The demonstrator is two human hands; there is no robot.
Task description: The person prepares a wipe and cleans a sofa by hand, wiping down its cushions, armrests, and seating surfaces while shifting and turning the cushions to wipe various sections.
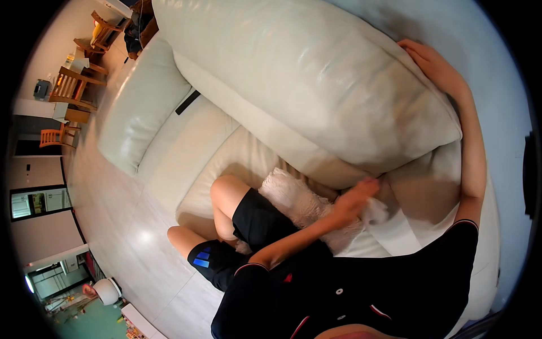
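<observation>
My left hand (357, 201), blurred, is above the sofa seat near the backrest, closed around a crumpled white cloth (377, 212) that hangs beside its palm. Motion smears the fingers. Below it, a fluffy whitish bundle (291, 195) lies on the seat against my thigh; what it is I cannot make out. My right hand (426, 59) reaches up along the side of the large cream back cushion (316, 62). Its fingers are stretched out and rest on the cushion's edge by the wall, holding nothing.
The cream sofa seat (180, 150) extends to the left, with a dark strip (187, 102) at its far armrest. A pale blue wall (497, 96) stands at the right. Wooden chairs (72, 87) are at the upper left. A white round object (107, 291) is at the lower left.
</observation>
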